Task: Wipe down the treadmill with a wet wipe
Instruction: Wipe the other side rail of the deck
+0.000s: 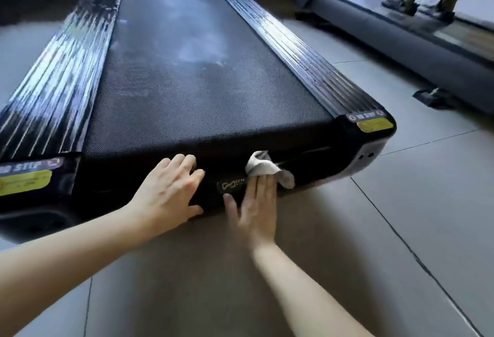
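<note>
Treadmill [208, 69], front end cut off; left hand [171, 189] released, flat on rear cover [315, 160]; right hand [256, 203], fingers straight, presses wet wipe [263, 169]; logo [230, 185] half-hidden

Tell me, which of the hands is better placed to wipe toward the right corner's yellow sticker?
The right hand. Its straight fingers press the wet wipe against the treadmill's rear end cover, on the side nearer that corner. The left hand holds no wipe and only rests on the cover.
</note>
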Motion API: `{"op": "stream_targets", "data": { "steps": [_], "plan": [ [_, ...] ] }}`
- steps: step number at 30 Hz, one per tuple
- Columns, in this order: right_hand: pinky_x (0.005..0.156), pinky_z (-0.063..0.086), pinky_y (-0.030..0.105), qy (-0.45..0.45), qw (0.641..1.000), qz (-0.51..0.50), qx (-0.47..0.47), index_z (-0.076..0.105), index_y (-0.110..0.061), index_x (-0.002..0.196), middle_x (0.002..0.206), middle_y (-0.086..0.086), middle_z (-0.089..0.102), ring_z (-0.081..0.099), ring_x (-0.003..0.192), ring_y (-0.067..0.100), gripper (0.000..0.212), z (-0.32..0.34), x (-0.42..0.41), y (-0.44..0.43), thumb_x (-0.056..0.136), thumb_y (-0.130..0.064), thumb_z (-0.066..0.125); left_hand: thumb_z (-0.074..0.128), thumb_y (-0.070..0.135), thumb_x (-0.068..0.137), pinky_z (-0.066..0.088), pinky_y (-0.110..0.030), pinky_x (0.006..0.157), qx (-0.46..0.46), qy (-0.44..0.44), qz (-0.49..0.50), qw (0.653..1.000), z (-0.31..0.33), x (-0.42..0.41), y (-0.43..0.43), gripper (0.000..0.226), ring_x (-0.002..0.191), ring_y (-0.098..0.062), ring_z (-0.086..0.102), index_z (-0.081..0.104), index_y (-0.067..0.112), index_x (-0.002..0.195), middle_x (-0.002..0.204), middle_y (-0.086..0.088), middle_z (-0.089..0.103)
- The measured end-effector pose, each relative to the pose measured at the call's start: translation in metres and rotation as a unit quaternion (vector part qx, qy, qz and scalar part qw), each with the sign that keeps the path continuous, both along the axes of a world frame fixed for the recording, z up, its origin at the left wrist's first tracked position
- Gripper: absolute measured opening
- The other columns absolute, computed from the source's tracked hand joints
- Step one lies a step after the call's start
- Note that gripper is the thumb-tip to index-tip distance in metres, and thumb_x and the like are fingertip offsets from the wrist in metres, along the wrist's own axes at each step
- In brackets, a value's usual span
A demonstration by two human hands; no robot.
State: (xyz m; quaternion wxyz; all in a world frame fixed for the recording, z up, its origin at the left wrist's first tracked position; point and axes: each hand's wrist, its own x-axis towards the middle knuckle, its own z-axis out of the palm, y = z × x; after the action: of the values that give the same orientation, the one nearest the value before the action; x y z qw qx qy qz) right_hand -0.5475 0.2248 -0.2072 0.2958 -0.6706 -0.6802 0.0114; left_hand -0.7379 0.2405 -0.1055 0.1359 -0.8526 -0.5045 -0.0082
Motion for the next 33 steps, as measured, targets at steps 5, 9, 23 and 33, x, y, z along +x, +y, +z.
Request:
{"op": "stream_targets", "data": {
  "steps": [5, 9, 23, 33],
  "plan": [
    [0.127, 0.016, 0.044, -0.093, 0.978, 0.173, 0.067, 0.031, 0.003, 0.156, 0.166, 0.022, 0.021, 0.016, 0.156, 0.033, 0.078, -0.017, 0.042, 0.009, 0.101, -0.051, 0.044, 0.088, 0.064, 0.052, 0.048, -0.04, 0.076, -0.004, 0.021, 0.02, 1.0, 0.002, -0.008, -0.007, 0.075, 0.09, -0.026, 0.055, 0.07, 0.018, 0.109, 0.1, -0.004, 0.057],
    [0.12, 0.029, 0.058, -0.052, 0.998, 0.001, 0.027, 0.035, 0.01, 0.15, 0.157, 0.032, 0.032, 0.028, 0.148, 0.046, 0.078, -0.024, 0.146, 0.042, 0.099, -0.048, 0.042, 0.09, 0.061, 0.052, 0.049, -0.039, 0.075, -0.015, 0.004, 0.044, 0.999, 0.002, -0.005, -0.011, 0.08, 0.089, -0.026, 0.058, 0.071, 0.017, 0.116, 0.099, -0.004, 0.057],
    [0.125, 0.018, 0.052, -0.063, 0.983, 0.169, 0.029, 0.041, -0.002, 0.15, 0.154, 0.024, 0.04, 0.029, 0.147, 0.044, 0.079, -0.011, -0.056, -0.022, 0.096, -0.058, 0.052, 0.085, 0.04, 0.063, 0.056, -0.041, 0.08, -0.034, -0.069, 0.0, 0.997, -0.004, -0.04, -0.019, 0.069, 0.1, -0.026, 0.057, 0.067, 0.014, 0.125, 0.114, -0.002, 0.058],
    [0.122, 0.026, 0.052, -0.099, 0.995, -0.009, 0.017, 0.028, 0.009, 0.154, 0.163, 0.028, 0.025, 0.024, 0.152, 0.04, 0.086, -0.012, 0.143, 0.035, 0.103, -0.06, 0.028, 0.092, 0.049, 0.059, 0.052, -0.044, 0.076, -0.007, -0.089, 0.031, 0.996, -0.015, -0.028, -0.01, 0.071, 0.091, -0.029, 0.055, 0.07, 0.01, 0.114, 0.101, -0.007, 0.056]
  ]
}}
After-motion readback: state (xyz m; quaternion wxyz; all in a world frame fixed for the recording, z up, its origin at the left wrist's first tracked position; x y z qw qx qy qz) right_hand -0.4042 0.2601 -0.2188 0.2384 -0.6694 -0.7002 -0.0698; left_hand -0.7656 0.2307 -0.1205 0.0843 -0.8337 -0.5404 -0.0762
